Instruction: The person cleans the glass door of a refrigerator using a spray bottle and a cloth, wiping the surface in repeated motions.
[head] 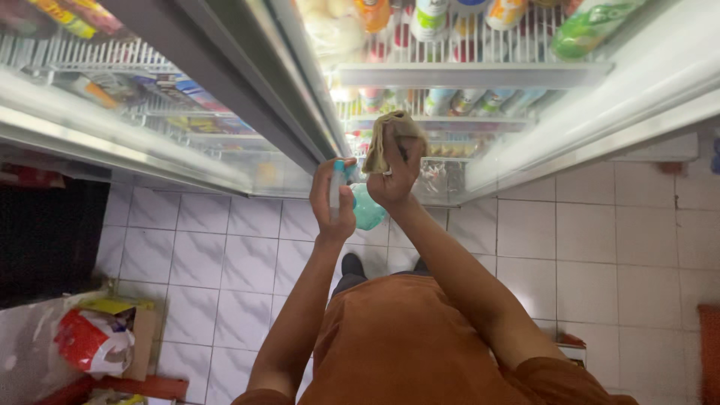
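The tan cloth (391, 139), bunched in the closed right hand (394, 176), presses on the cooler's glass door (480, 112) while the left hand (334, 202) clasps a turquoise spray bottle (365, 206), so wiping looks underway, unfinished

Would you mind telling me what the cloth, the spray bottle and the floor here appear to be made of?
The cloth in the right hand looks like soft woven fabric, tan and matte: it bunches and folds. The spray bottle in the left hand seems translucent teal plastic, smooth and slightly glossy. The floor looks like glazed ceramic tile, white with grey veining and visible grout lines.
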